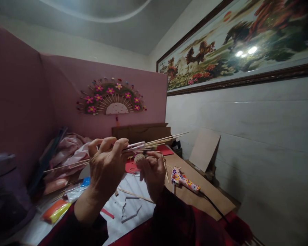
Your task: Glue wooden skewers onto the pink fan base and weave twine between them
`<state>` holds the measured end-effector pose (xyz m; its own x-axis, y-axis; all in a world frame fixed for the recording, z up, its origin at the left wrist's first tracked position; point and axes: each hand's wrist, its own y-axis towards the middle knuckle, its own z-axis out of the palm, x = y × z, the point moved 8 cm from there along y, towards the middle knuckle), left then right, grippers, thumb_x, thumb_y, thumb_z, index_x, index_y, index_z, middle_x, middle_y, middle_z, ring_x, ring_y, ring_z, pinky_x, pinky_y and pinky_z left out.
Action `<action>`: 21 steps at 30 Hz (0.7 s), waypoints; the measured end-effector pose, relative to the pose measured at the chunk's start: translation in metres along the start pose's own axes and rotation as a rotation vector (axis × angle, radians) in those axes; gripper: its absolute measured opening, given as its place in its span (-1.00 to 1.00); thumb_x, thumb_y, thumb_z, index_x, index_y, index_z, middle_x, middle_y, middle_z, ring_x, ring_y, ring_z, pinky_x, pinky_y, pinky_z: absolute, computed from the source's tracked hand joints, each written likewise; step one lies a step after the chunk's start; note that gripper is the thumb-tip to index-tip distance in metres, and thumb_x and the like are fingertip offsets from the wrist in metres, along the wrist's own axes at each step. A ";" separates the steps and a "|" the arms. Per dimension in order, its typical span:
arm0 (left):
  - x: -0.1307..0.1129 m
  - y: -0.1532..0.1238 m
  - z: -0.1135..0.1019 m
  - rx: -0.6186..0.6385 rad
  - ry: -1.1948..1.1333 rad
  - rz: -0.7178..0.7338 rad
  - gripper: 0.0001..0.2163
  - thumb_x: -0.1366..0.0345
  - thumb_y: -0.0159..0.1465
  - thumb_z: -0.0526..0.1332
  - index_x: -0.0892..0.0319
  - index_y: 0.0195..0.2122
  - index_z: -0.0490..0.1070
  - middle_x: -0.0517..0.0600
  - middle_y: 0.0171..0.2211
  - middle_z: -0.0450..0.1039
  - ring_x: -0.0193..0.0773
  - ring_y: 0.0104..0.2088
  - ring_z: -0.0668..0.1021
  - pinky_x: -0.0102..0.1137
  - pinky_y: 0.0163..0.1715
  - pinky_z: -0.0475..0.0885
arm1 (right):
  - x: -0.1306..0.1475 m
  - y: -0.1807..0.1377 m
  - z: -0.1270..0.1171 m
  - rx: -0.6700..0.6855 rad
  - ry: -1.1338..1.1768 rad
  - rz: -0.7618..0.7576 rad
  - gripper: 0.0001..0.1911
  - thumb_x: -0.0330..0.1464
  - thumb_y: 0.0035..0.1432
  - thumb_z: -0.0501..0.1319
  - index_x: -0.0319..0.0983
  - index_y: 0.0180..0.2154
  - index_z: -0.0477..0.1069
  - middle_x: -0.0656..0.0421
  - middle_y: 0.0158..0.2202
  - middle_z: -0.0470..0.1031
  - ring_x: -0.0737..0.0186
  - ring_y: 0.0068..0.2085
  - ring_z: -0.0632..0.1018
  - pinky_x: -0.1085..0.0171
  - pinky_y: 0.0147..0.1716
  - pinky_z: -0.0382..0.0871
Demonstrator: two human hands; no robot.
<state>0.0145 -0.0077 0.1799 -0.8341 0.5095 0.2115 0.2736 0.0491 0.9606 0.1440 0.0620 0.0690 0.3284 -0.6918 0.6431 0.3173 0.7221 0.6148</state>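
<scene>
- Left hand (106,165) is raised over the bench (210,196), fingers clenched on a bundle of sticks (164,139).
- The sticks lie nearly level. Their thin ends point right and slightly up, and the other ends poke out left past the wrist.
- A pale pink piece (136,146) sits on the sticks at the left fingertips. Can't tell what it is.
- Right hand (154,172) is just beside the left and a bit lower, fingers grasping a twine ball (139,158).
- The twine ball sits just under the sticks, between the two hands. Can't tell if it touches them.
- A flowered glue gun (185,181) lies on the bench right of the right hand, with its black cord (212,205) running toward the near edge.
- White paper (133,205) with cut scraps lies under the hands, and red paper (131,167) lies behind them.
- A single stick (135,195) lies on the white paper.
- Orange and yellow packs (56,210) sit at the left near a pink cloth (69,147).
- A stick fan (111,97) with pink flowers hangs on the pink wall behind.
- A card sheet (204,148) leans on the right wall under a framed painting (241,44).
</scene>
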 end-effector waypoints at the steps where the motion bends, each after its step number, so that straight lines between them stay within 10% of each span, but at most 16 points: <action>1: 0.000 0.000 0.001 0.013 -0.002 0.003 -0.84 0.37 0.19 0.25 0.10 -0.19 0.36 -0.03 -0.39 0.59 -0.10 -0.23 0.53 -0.15 -0.06 0.20 | 0.002 0.001 -0.001 -0.004 -0.002 0.001 -0.72 -0.22 0.16 0.23 -0.15 -0.14 0.23 0.35 -0.54 0.41 0.52 -0.74 0.28 0.50 -0.80 0.10; 21: -0.007 -0.005 0.015 0.127 0.028 0.067 -0.78 0.47 0.18 0.16 0.14 -0.15 0.41 0.05 -0.41 0.54 -0.04 -0.21 0.54 -0.07 -0.04 0.22 | 0.020 0.006 -0.007 0.056 -0.274 -0.078 -0.70 -0.16 0.22 0.14 -0.14 -0.05 0.29 0.28 -0.56 0.47 0.40 -0.73 0.31 0.38 -0.74 0.17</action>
<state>0.0261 0.0015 0.1710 -0.8246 0.4909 0.2812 0.3859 0.1246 0.9141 0.1591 0.0527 0.0825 0.0496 -0.7243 0.6877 0.2798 0.6711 0.6866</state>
